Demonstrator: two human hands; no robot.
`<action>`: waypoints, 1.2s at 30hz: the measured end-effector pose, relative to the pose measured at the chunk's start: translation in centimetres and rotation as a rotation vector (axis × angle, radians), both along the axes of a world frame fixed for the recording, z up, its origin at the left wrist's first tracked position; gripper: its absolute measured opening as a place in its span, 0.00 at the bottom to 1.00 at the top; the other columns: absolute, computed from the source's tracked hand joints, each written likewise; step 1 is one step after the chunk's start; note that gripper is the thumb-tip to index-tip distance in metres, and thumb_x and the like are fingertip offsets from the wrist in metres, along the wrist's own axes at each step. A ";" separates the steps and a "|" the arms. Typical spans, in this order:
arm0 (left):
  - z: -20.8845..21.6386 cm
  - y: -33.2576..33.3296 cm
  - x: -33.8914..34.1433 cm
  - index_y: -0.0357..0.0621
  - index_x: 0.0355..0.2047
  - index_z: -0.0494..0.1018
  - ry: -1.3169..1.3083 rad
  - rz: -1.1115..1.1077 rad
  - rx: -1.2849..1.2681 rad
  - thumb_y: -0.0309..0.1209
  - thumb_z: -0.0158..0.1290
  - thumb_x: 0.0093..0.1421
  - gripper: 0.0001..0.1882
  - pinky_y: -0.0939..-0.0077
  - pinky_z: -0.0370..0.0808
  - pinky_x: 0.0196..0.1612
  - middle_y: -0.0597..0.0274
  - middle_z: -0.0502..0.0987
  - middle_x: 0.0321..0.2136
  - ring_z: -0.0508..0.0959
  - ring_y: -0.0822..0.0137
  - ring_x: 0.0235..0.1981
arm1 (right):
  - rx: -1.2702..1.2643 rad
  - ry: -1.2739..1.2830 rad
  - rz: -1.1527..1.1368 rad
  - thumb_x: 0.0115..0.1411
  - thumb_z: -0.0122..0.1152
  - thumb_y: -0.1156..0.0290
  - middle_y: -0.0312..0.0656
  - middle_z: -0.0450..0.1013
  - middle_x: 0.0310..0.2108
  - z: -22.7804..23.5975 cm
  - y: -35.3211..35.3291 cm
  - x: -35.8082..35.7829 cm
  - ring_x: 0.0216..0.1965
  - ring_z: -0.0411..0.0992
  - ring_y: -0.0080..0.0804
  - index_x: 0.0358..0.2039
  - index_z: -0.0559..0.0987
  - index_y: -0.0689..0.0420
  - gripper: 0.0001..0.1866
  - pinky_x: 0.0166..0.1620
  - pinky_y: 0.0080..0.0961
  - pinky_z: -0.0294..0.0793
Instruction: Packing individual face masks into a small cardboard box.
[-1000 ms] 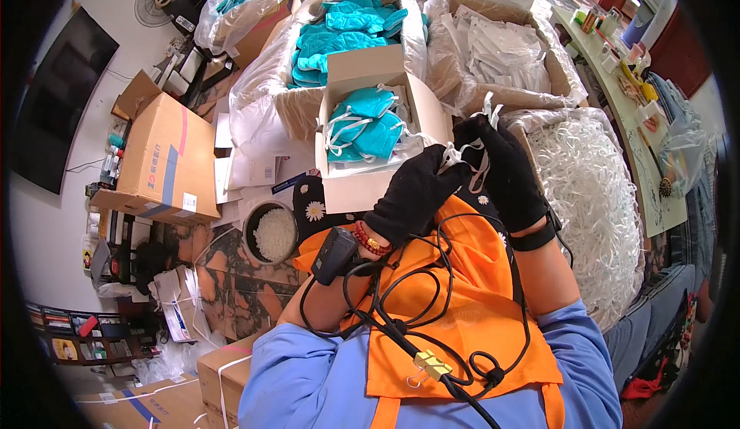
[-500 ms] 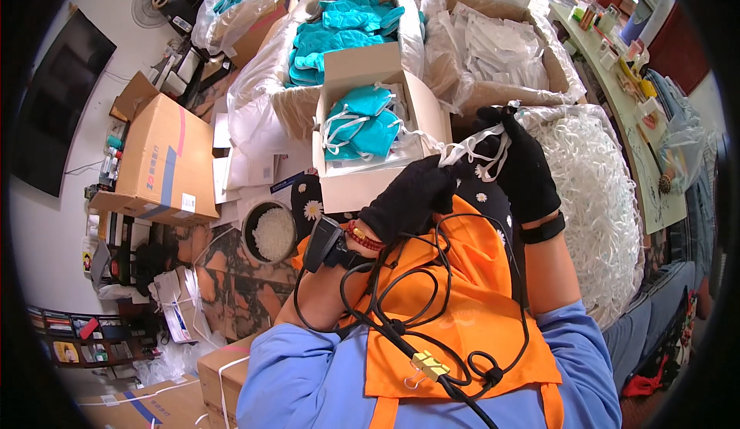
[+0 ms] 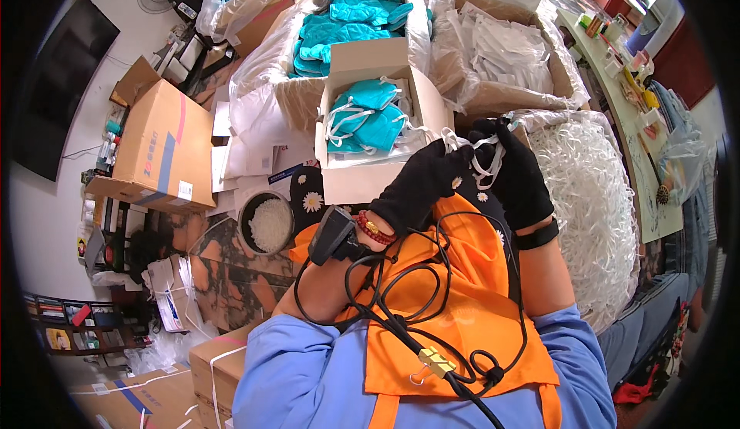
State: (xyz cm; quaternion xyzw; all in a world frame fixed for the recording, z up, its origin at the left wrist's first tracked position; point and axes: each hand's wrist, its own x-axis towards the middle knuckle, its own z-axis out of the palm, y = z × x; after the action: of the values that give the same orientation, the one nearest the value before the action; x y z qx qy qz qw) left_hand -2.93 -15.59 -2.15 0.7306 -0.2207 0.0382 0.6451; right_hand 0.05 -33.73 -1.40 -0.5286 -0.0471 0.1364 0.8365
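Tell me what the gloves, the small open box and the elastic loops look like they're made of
Gloves, left hand and right hand: black knit fabric, matte. Small open box: white paperboard, matte, creased flaps. Elastic loops: thin white cord, probably stretchy.

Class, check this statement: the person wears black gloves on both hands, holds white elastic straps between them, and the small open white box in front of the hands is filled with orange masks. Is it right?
Not quite. The head view shows the masks in the small open white box are teal, not orange. The rest stands: both the left hand and the right hand wear black gloves and hold white elastic straps between them.
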 end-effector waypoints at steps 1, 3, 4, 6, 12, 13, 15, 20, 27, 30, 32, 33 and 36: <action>-0.2 -0.2 0.0 0.39 0.36 0.73 -0.069 0.042 0.008 0.43 0.53 0.61 0.17 0.75 0.67 0.26 0.61 0.71 0.21 0.70 0.70 0.22 | -0.028 -0.023 0.002 0.66 0.46 0.68 0.38 0.75 0.36 0.6 0.2 -0.3 0.34 0.74 0.23 0.45 0.74 0.61 0.13 0.36 0.18 0.74; -0.8 -0.3 0.1 0.39 0.35 0.73 -0.143 0.131 0.072 0.47 0.54 0.60 0.21 0.75 0.68 0.26 0.61 0.72 0.20 0.70 0.70 0.22 | -0.328 -0.263 -0.035 0.68 0.46 0.61 0.38 0.74 0.34 1.7 1.1 -1.2 0.33 0.74 0.26 0.44 0.74 0.60 0.16 0.36 0.19 0.74; -1.3 -0.2 0.2 0.38 0.36 0.73 -0.142 0.149 0.116 0.48 0.54 0.60 0.22 0.76 0.68 0.27 0.61 0.72 0.21 0.71 0.70 0.22 | -0.272 -0.236 -0.005 0.68 0.46 0.62 0.38 0.74 0.34 1.5 0.9 -1.1 0.33 0.74 0.26 0.44 0.74 0.60 0.16 0.36 0.18 0.74; -2.1 -0.1 0.3 0.37 0.37 0.73 -0.127 0.157 0.192 0.49 0.55 0.59 0.24 0.76 0.69 0.27 0.61 0.72 0.21 0.72 0.70 0.23 | -0.160 -0.182 0.054 0.68 0.45 0.63 0.38 0.74 0.34 0.8 0.6 -0.9 0.33 0.74 0.25 0.45 0.74 0.60 0.15 0.35 0.18 0.74; -0.3 0.1 -0.3 0.36 0.40 0.73 0.032 -0.038 0.080 0.49 0.54 0.59 0.25 0.79 0.70 0.27 0.62 0.73 0.22 0.71 0.73 0.22 | 0.222 0.154 0.101 0.68 0.43 0.65 0.40 0.74 0.36 0.0 0.3 -0.7 0.35 0.74 0.26 0.47 0.73 0.63 0.16 0.39 0.22 0.74; -0.3 0.1 -0.3 0.37 0.40 0.74 0.001 -0.056 0.074 0.47 0.54 0.60 0.23 0.80 0.69 0.26 0.63 0.73 0.23 0.71 0.74 0.22 | 0.208 0.139 0.077 0.68 0.43 0.65 0.40 0.74 0.36 -0.1 0.3 -0.7 0.35 0.74 0.27 0.47 0.73 0.63 0.16 0.40 0.22 0.74; -0.5 0.0 0.1 0.40 0.42 0.74 -0.094 -0.085 0.086 0.44 0.52 0.61 0.19 0.81 0.68 0.25 0.66 0.73 0.23 0.70 0.76 0.21 | 0.180 0.111 0.033 0.69 0.42 0.65 0.42 0.75 0.38 -0.3 0.3 -0.6 0.36 0.74 0.28 0.47 0.72 0.64 0.17 0.41 0.24 0.74; -0.2 -0.8 0.6 0.43 0.46 0.72 0.286 -0.038 -0.153 0.31 0.49 0.60 0.15 0.77 0.69 0.27 0.62 0.72 0.26 0.70 0.70 0.25 | -0.059 -0.059 0.078 0.68 0.42 0.66 0.44 0.74 0.40 -1.6 -0.1 -0.1 0.39 0.74 0.29 0.48 0.72 0.64 0.16 0.43 0.24 0.74; -1.5 0.6 0.6 0.31 0.43 0.68 -0.317 -0.054 0.474 0.24 0.49 0.56 0.14 0.63 0.73 0.35 0.48 0.71 0.29 0.74 0.50 0.31 | -0.515 -0.291 0.055 0.61 0.52 0.79 0.37 0.72 0.42 -0.4 -1.5 -0.5 0.38 0.70 0.18 0.53 0.70 0.63 0.18 0.41 0.12 0.71; -1.3 0.6 0.0 0.30 0.42 0.68 -0.155 -0.104 0.324 0.24 0.51 0.54 0.15 0.62 0.73 0.35 0.49 0.71 0.28 0.73 0.50 0.30 | -0.094 -0.134 -0.064 0.60 0.52 0.81 0.36 0.72 0.43 -0.4 -2.8 0.5 0.40 0.71 0.19 0.55 0.69 0.63 0.21 0.42 0.13 0.72; -1.4 0.4 -0.4 0.31 0.41 0.68 -0.161 -0.116 0.244 0.24 0.51 0.55 0.14 0.63 0.74 0.35 0.50 0.71 0.28 0.74 0.51 0.30 | -0.173 -0.152 -0.062 0.62 0.51 0.80 0.37 0.73 0.46 -0.3 -3.0 0.3 0.43 0.72 0.21 0.57 0.67 0.63 0.21 0.45 0.16 0.72; -1.5 0.4 -0.4 0.32 0.41 0.68 -0.322 -0.080 0.285 0.24 0.49 0.57 0.12 0.64 0.74 0.34 0.50 0.72 0.28 0.75 0.53 0.30 | -0.141 -0.130 -0.055 0.62 0.51 0.79 0.37 0.73 0.46 -0.2 -2.4 0.1 0.43 0.72 0.21 0.57 0.67 0.63 0.21 0.46 0.16 0.72; -0.3 1.2 -0.5 0.34 0.40 0.69 -0.228 -0.133 0.320 0.26 0.46 0.61 0.09 0.67 0.75 0.34 0.51 0.74 0.29 0.77 0.59 0.31 | -0.089 -0.102 0.007 0.61 0.53 0.78 0.38 0.74 0.45 0.2 -2.2 -0.1 0.43 0.73 0.23 0.56 0.68 0.63 0.21 0.45 0.18 0.73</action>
State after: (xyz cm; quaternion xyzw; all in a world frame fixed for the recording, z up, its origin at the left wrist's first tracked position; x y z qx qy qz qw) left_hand -3.45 -14.37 -2.45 0.7985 -0.3431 0.0424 0.4929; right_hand -0.02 -35.93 -1.17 -0.5713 -0.0854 0.1140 0.8083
